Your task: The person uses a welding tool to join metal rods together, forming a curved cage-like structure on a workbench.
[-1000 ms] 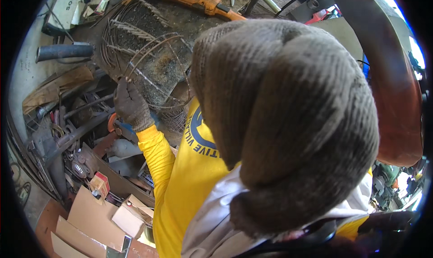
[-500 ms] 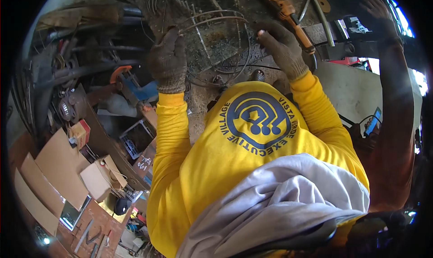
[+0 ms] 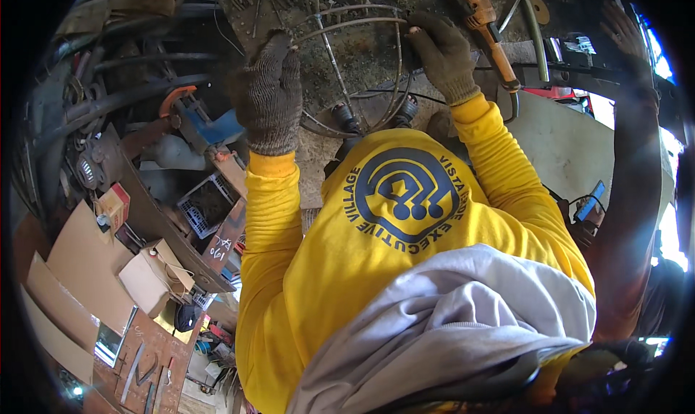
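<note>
My left hand (image 3: 269,95), in a brown knit glove, is closed at the left end of a frame of bent metal rods (image 3: 362,22). My right hand (image 3: 443,57), gloved alike, grips the frame's upper right side, its thumb toward the rods. Between the hands, two curved rods run across and others slope down toward my chest, meeting a rounded lower part. My shirt front partly hides that lower end. Beyond the frame lies a dark metal work surface (image 3: 300,95) with other short rods on it.
An orange power tool (image 3: 478,12) lies right of my right hand, near a cutting disc (image 3: 539,8). Another person's hand (image 3: 624,31) reaches in at the far right. At left are metal scrap, a crate (image 3: 205,204), cardboard (image 3: 90,262) and a brown board (image 3: 141,356) with tools.
The rod frame has turned in my hands, its sloping rods now standing out nearer my chest. My right hand has shifted slightly up and left. The view has moved a little.
</note>
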A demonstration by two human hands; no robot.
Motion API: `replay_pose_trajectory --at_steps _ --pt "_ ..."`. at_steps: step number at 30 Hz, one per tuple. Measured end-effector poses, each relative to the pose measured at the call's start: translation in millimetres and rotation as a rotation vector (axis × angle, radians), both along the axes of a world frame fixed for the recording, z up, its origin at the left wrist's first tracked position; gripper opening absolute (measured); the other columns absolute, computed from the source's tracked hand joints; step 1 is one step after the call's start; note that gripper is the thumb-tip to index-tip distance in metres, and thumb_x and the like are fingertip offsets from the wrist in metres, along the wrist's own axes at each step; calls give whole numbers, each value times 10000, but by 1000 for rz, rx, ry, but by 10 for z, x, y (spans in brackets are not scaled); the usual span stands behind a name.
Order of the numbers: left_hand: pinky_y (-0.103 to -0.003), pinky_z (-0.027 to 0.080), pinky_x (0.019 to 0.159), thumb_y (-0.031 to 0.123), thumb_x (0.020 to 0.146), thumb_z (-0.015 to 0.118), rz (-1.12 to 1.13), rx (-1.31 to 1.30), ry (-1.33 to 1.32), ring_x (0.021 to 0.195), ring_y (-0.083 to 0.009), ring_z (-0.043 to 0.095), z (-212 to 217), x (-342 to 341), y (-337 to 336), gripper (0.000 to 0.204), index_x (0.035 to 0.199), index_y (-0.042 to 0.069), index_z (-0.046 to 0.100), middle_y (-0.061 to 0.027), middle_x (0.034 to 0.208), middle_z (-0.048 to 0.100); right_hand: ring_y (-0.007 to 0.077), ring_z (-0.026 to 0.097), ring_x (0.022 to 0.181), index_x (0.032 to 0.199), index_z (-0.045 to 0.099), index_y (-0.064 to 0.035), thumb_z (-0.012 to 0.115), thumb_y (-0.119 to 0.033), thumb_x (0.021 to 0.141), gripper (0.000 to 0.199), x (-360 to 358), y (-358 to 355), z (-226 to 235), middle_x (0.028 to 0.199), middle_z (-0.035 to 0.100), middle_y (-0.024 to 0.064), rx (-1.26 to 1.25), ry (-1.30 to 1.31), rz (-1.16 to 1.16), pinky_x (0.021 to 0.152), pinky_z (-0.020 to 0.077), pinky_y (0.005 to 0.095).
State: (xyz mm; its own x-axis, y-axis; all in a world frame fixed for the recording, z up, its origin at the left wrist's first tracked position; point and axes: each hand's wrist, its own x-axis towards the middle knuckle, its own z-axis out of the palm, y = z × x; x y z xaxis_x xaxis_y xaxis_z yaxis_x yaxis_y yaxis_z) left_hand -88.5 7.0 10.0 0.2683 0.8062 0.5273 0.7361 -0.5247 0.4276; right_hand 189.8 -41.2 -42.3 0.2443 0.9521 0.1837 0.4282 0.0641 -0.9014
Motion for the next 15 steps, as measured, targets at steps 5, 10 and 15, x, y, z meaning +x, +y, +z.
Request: replay_pose_trajectory --at_steps 5,10,15 --pt "-386 563 830 75 848 746 3 22 10 932 -321 713 -27 -19 -30 255 1103 74 738 -150 1015 729 274 688 918 1071 732 -39 681 -197 914 228 -27 2 27 993 700 140 2 -70 -27 823 533 349" --pt "-394 564 817 83 847 748 -31 23 -30 917 -327 713 -14 -1 -33 259 1106 70 736 -158 1012 726 272 692 912 1058 739 -39 683 -186 911 215 -38 -8 16 983 702 136 -7 -36 -53 810 538 348" --pt "-386 562 812 73 853 742 -22 23 -12 913 -327 712 15 11 -53 246 1099 59 737 -160 1015 727 270 689 903 1061 740 -43 682 -186 912 214 -47 -17 77 981 699 132 -23 -64 -52 813 539 347"
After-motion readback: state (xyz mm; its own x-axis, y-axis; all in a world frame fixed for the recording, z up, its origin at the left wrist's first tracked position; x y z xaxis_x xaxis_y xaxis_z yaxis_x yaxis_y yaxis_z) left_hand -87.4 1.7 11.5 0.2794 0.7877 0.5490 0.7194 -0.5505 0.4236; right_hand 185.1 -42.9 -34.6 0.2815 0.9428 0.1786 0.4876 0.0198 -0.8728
